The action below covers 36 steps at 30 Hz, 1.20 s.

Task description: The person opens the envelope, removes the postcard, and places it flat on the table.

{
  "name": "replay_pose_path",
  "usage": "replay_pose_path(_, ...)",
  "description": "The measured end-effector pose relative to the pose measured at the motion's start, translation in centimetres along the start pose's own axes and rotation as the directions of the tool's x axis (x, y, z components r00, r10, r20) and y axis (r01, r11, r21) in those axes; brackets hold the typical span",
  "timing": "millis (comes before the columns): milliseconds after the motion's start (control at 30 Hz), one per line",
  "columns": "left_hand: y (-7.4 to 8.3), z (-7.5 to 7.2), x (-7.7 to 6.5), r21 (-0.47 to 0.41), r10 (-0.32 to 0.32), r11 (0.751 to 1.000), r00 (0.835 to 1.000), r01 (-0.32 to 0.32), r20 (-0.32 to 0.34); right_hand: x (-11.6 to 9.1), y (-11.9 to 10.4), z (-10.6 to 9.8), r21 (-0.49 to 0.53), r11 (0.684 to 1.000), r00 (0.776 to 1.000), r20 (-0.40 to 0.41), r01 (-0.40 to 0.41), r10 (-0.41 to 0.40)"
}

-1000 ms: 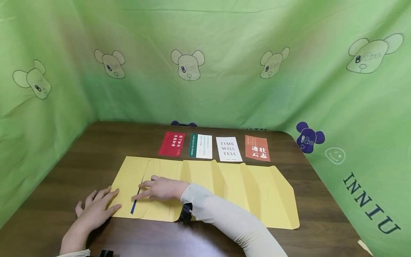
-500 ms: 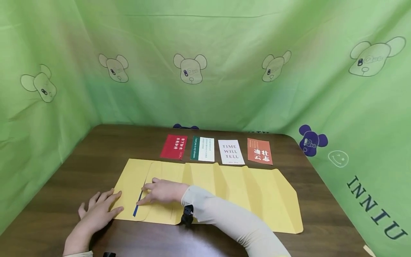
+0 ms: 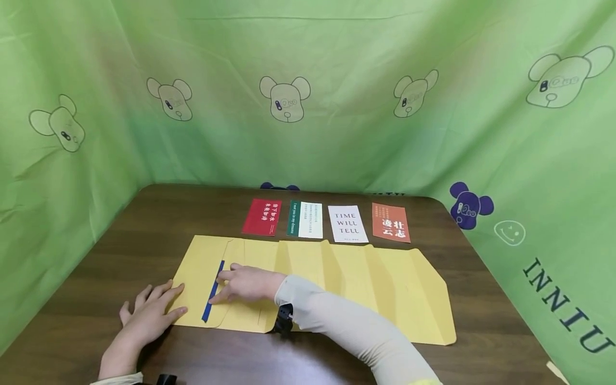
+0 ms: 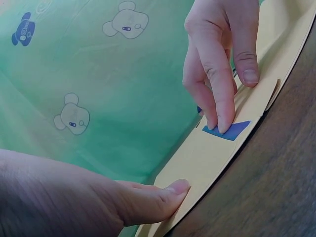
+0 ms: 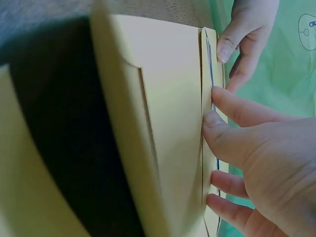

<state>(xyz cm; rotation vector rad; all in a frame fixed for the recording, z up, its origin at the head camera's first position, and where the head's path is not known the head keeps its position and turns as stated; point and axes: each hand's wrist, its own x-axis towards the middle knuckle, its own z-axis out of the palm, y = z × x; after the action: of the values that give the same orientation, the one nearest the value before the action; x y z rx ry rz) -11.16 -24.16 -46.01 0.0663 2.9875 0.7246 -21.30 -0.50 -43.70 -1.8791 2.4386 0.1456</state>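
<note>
A row of overlapping yellow envelopes (image 3: 348, 267) with unfolded flaps lies on the table in the head view. Along the edge near the row's left end runs a blue strip (image 3: 213, 291). My right hand (image 3: 247, 283) reaches across the row, its fingertips on the strip. In the left wrist view two of its fingertips press on the blue strip (image 4: 227, 130), the thumb standing apart from them. My left hand (image 3: 149, 313) rests at the left end, fingers spread, fingertips on the yellow paper. Seen from the right wrist, the right fingers (image 5: 232, 185) lie spread along the paper edge.
Behind the envelopes lie a red card (image 3: 261, 217), a green and white card (image 3: 306, 219), a white card (image 3: 347, 224) and an orange card (image 3: 391, 223). A green cloth (image 3: 337, 144) with bear heads surrounds the brown table (image 3: 130, 235).
The blue strip, a thin line before, now shows wider and longer beside my right fingertips. My left hand keeps its place at the left end.
</note>
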Motion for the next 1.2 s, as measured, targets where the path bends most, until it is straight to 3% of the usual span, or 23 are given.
replay_pose_path(600, -0.11, -0.29, 0.19, 0.006, 0.006, 1.000, 1.000, -0.006, 0.005, -0.40, 0.07, 0.19, 0.045, 0.999, 0.992, -0.125, -0.012, 0.017)
replay_pose_path(933, 0.30, -0.06, 0.01, 0.037, -0.029, 0.999, 0.999, 0.028, 0.020, -0.59, -0.33, 0.84, 0.076, 0.996, 0.984, -0.171, -0.041, 0.054)
replay_pose_path(1100, 0.36, 0.13, 0.01, 0.037, -0.025, 0.999, 1.000, 0.025, 0.001, -0.39, -0.55, 0.64, 0.165, 0.983, 0.975, -0.187, -0.087, 0.117)
replay_pose_path(1200, 0.31, 0.35, -0.08, 0.027, -0.028, 0.999, 1.000, 0.028, -0.001, -0.19, -0.73, 0.82, 0.265, 0.952, 0.965, -0.165, -0.154, 0.202)
